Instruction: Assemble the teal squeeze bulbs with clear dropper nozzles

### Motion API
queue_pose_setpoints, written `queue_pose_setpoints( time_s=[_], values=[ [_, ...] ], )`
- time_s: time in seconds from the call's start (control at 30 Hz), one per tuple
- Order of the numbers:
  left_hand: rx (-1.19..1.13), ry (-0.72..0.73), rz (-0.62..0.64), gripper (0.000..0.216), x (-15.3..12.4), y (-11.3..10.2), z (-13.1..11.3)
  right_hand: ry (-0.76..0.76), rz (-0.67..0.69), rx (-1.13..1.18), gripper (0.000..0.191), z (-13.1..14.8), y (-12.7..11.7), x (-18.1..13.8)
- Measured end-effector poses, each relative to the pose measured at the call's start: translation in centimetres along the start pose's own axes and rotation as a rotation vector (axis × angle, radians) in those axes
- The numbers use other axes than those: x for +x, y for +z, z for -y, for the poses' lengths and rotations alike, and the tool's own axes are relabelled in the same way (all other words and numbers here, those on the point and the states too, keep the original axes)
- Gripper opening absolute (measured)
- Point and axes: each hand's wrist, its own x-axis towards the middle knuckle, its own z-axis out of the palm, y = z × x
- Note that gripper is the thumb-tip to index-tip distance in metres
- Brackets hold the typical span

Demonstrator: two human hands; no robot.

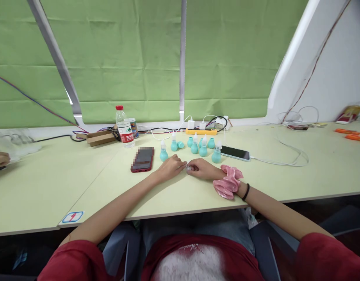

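My left hand [171, 167] and my right hand [204, 169] meet over the table, fingertips almost together. Between them is a small clear plastic piece [188, 168], partly covered by the fingers. The right hand closes round it, and the left fingers pinch at its near side. Just beyond stand several teal squeeze bulbs with clear nozzle tips, among them one bulb [164, 155] by my left hand and another bulb [216, 156] by my right. Other teal bulbs, such as this bulb [211, 143], have no tip on; one bulb [180, 144] lies on its side.
A red-cased phone [142, 160] lies left of the bulbs, a charging phone [235, 153] right. Behind are a water bottle [125, 130], a can [134, 128], a cardboard tray [100, 138] and a yellow power strip [201, 132]. Another person's hand [0, 160] shows far left; orange tools [355, 138] lie far right.
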Motion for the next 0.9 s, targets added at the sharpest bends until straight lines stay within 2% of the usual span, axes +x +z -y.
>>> queue_pose_setpoints(
  time_s=[0.3, 0.47, 0.6, 0.73, 0.9],
  values=[
    [0.115, 0.069, 0.018, 0.033, -0.15, -0.26, -0.23, -0.030, -0.034, 0.008, 0.017, -0.12, 0.31, 0.02],
    [-0.005, 0.036, 0.059, 0.032, 0.04, -0.18, -0.12, -0.027, -0.051, 0.021, 0.015, -0.18, 0.42, 0.04],
    [-0.038, 0.024, 0.046, 0.030, 0.01, -0.29, 0.01, -0.022, -0.052, 0.019, 0.016, -0.15, 0.37, 0.01],
    [0.053, 0.088, 0.040, 0.029, 0.00, -0.48, -0.02, -0.011, -0.042, 0.030, 0.017, 0.00, 0.23, -0.02],
    [0.130, 0.083, 0.050, 0.029, 0.02, -0.64, -0.22, -0.009, -0.037, 0.022, 0.018, 0.07, 0.18, 0.01]
  ],
)
